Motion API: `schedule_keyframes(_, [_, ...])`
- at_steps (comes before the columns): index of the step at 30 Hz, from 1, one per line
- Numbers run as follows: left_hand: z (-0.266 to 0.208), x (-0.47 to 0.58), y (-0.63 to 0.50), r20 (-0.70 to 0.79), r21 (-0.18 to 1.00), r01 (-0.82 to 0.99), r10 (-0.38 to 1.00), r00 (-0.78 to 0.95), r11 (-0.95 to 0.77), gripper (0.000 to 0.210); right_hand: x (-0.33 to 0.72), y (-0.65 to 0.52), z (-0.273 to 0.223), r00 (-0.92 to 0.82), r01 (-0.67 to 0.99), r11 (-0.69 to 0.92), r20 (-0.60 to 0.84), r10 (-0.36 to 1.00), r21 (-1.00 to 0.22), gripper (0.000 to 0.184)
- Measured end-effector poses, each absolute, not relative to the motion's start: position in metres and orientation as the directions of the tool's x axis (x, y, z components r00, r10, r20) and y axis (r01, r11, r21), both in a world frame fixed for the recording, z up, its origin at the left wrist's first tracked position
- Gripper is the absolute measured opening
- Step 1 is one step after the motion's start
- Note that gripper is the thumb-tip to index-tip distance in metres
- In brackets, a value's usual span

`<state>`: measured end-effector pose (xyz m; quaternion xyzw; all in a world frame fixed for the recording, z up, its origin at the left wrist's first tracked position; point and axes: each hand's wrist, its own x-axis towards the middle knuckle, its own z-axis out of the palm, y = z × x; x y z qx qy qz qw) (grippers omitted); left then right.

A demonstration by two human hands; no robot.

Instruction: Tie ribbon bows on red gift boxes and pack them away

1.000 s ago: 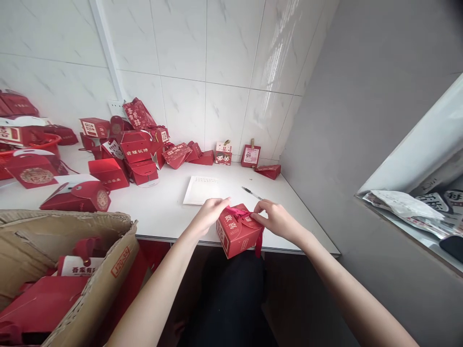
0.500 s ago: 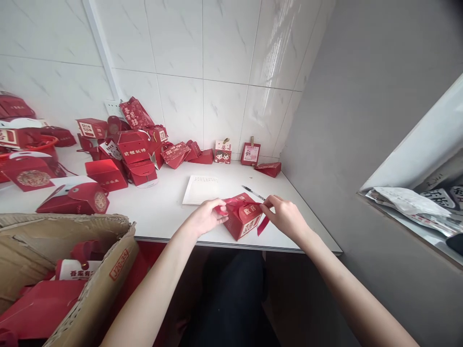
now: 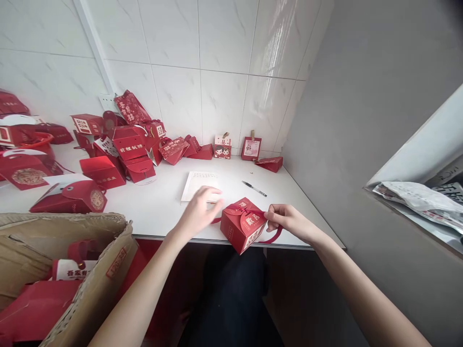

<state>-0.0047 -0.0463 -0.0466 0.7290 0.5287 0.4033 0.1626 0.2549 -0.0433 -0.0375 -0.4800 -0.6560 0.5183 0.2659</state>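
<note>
A red gift box (image 3: 235, 222) with gold characters sits at the table's front edge, its near corner jutting over. Across its top runs a dark red ribbon (image 3: 275, 237), crossed or knotted in the middle. My right hand (image 3: 284, 219) pinches the ribbon at the box's right side. To the left of the box, my left hand (image 3: 202, 209) is off the ribbon, its fingers apart and slightly blurred. The ribbon's other end lies on the table between that hand and the box.
Behind the box lie a pen (image 3: 254, 188) and a white notebook (image 3: 191, 185). Many red boxes (image 3: 132, 144) are heaped at the left. A cardboard carton (image 3: 115, 250) with more red boxes stands at the lower left. A grey wall (image 3: 347, 135) bounds the right; small boxes line the back.
My left hand has let go of the ribbon and moved away to the left. The ribbon now lies tighter over the box, which sits slightly nearer me. My right hand still grips the ribbon.
</note>
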Motion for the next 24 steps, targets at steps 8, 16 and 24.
schedule_keyframes(8, [-0.031,0.026,-0.044,0.29,0.326,0.731,0.8,0.526,-0.599,0.011,0.259,-0.054,-0.027,-0.437,0.225,-0.045,-0.142,0.888,-0.973,0.04])
schedule_keyframes(16, [-0.02,0.023,-0.047,0.278,0.413,0.743,0.85,0.448,-0.527,0.018,0.258,-0.058,-0.027,-0.325,0.405,-0.063,-0.208,0.923,-0.912,0.038])
schedule_keyframes(24, [-0.024,-0.001,-0.036,-0.054,0.732,0.623,0.889,0.455,-0.275,0.032,0.26,-0.055,-0.048,-0.324,0.408,-0.095,-0.241,0.915,-0.908,0.046])
